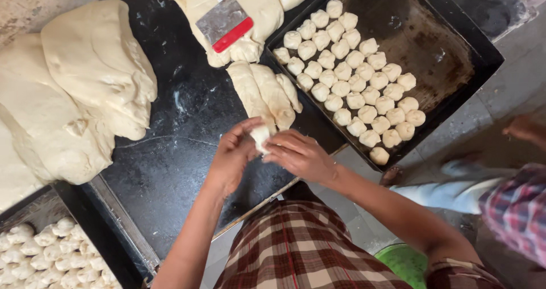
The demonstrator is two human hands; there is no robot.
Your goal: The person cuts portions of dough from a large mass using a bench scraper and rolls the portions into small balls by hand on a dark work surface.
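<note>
Presently, one small dough piece (260, 136) is pinched between closed fingers of left hand (232, 155) and right hand (298, 154), near the dough-ball tray (455, 50).

Both hands meet over the dark worktop (187, 152), the left hand (232, 155) and right hand (298, 155) pinching a small piece of dough (261, 136) between them. Just beyond the fingers lies a strip of dough (267, 93). To the right of the hands sits a black tray (443, 56) lined with dough balls (352, 78); far left, a big dough heap (74, 96).
</note>
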